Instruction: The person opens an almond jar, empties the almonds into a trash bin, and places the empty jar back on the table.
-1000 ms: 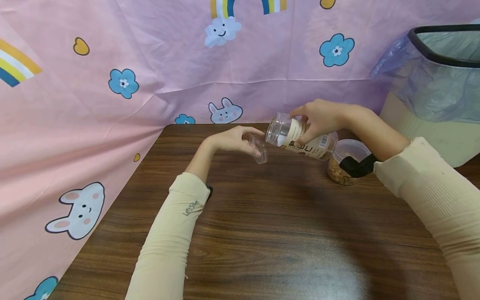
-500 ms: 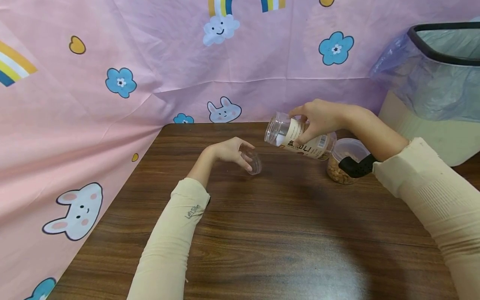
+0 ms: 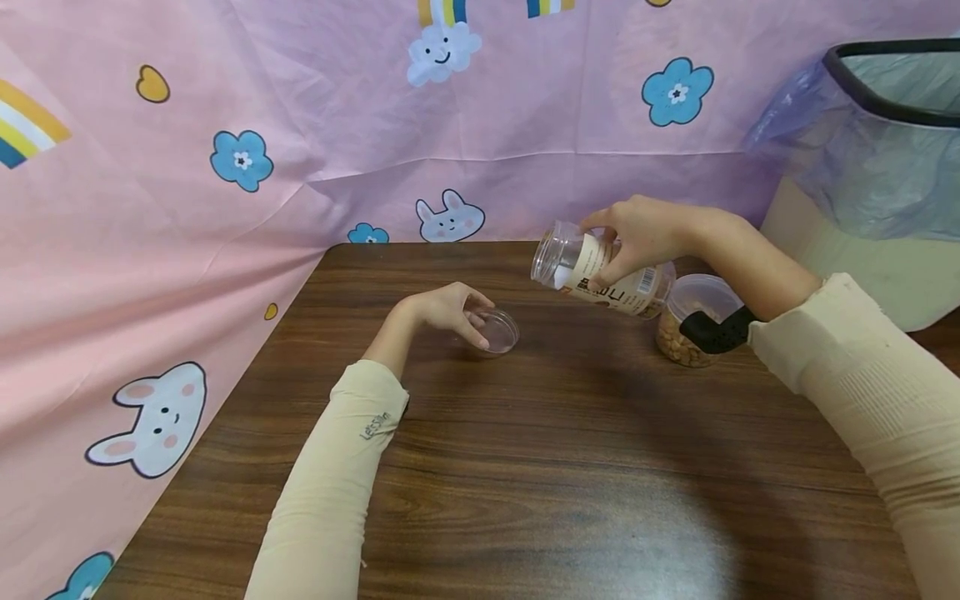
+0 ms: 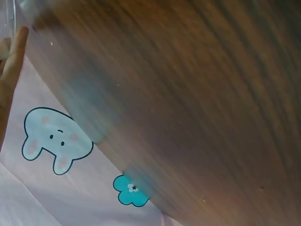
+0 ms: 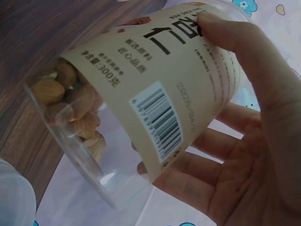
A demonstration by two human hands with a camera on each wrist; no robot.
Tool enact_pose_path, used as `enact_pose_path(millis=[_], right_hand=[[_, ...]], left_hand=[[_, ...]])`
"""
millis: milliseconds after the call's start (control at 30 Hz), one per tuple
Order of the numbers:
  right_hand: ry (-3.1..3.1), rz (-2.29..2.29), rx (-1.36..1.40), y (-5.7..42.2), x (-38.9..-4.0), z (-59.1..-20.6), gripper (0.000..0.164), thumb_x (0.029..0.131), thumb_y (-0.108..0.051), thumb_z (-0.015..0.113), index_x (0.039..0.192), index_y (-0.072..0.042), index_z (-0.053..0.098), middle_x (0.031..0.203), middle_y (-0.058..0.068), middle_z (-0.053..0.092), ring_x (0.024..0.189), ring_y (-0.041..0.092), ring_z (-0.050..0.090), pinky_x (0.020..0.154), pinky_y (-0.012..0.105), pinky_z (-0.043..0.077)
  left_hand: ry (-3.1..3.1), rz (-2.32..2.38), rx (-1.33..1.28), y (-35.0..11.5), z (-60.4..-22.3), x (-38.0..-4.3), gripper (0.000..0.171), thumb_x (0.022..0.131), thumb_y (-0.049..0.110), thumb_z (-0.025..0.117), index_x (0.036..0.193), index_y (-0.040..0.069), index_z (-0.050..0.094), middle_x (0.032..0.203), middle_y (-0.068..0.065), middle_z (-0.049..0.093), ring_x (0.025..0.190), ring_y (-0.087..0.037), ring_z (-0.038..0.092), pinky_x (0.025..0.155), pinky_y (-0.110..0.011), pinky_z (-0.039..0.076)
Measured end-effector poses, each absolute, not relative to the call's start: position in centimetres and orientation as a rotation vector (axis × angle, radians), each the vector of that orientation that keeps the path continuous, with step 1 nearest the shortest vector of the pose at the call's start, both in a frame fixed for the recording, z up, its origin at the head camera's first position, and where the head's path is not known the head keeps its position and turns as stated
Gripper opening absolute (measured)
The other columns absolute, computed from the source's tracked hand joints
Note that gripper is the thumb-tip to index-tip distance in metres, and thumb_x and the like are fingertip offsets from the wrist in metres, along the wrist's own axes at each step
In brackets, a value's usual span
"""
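A clear round lid (image 3: 500,331) is pinched between the thumb and fingers of my left hand (image 3: 447,312), low over the table; whether it touches the wood I cannot tell. Only part of that hand and a sliver of clear plastic show at the corner of the left wrist view. My right hand (image 3: 643,235) grips a clear plastic jar (image 3: 626,287) round its cream label. The jar is tilted with its uncovered mouth facing left. Brown nuts like almonds (image 5: 66,92) lie at its base end in the right wrist view.
Behind the jar's base stands a clear tub (image 3: 686,337) of light brown pieces with a translucent whitish top, partly hidden by the black wrist camera (image 3: 716,332). A bin (image 3: 832,242) with a bluish liner is at right. Patterned pink cloth (image 3: 337,100) borders the wooden table (image 3: 525,467).
My left hand has moved left and down, away from the jar's mouth, with the lid. The lid has turned from upright to nearly flat. The right hand and jar have hardly moved.
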State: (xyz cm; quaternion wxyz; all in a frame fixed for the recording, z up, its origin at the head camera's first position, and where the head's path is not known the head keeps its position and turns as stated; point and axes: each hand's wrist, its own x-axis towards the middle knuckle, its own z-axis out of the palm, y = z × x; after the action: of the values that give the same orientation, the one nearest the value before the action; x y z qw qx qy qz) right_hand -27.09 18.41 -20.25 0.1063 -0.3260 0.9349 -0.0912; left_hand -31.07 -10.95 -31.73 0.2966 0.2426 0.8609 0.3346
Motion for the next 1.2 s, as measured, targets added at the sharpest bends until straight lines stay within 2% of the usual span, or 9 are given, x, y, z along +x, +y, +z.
enact_pose_path(millis=[233, 600, 967, 1200], right_hand=[[2.758, -0.267, -0.991, 18.4, -27.2, -20.3, 0.08, 0.073, -0.045, 0.074, 0.133, -0.002, 0.044, 0.108, 0.02, 0.061, 0.097, 0.027, 0.058, 0.081, 0.042, 0.046], [2.764, -0.272, -0.984, 18.5, -26.9, -20.2, 0.081, 0.072, -0.046, 0.074, 0.133, -0.002, 0.044, 0.108, 0.021, 0.062, 0.098, 0.03, 0.058, 0.082, 0.043, 0.046], [2.773, -0.273, -0.989, 18.6, -26.5, -20.1, 0.08, 0.073, -0.044, 0.074, 0.132, -0.001, 0.044, 0.108, 0.022, 0.062, 0.098, 0.03, 0.059, 0.083, 0.044, 0.046], [2.794, -0.273, -0.989, 18.6, -26.3, -20.1, 0.076, 0.073, -0.039, 0.075, 0.131, 0.0, 0.045, 0.105, 0.021, 0.063, 0.092, 0.027, 0.061, 0.08, 0.041, 0.047]], left_hand=[[2.371, 0.713, 0.719, -10.9, -31.8, -31.0, 0.069, 0.07, 0.011, 0.081, 0.126, -0.01, 0.047, 0.121, -0.018, 0.054, 0.113, -0.026, 0.049, 0.094, -0.033, 0.039], [2.463, 0.565, 0.699, -10.3, -31.8, -30.5, 0.069, 0.067, 0.013, 0.083, 0.124, -0.007, 0.049, 0.116, -0.016, 0.055, 0.11, -0.027, 0.05, 0.092, -0.034, 0.041], [2.491, 0.527, 0.723, -10.6, -32.4, -30.2, 0.072, 0.065, 0.013, 0.084, 0.124, -0.006, 0.047, 0.114, -0.016, 0.053, 0.103, -0.025, 0.051, 0.088, -0.033, 0.042], [2.485, 0.546, 0.73, -10.9, -32.3, -29.9, 0.073, 0.066, 0.013, 0.083, 0.126, -0.004, 0.045, 0.118, -0.016, 0.05, 0.107, -0.026, 0.048, 0.09, -0.034, 0.041]])
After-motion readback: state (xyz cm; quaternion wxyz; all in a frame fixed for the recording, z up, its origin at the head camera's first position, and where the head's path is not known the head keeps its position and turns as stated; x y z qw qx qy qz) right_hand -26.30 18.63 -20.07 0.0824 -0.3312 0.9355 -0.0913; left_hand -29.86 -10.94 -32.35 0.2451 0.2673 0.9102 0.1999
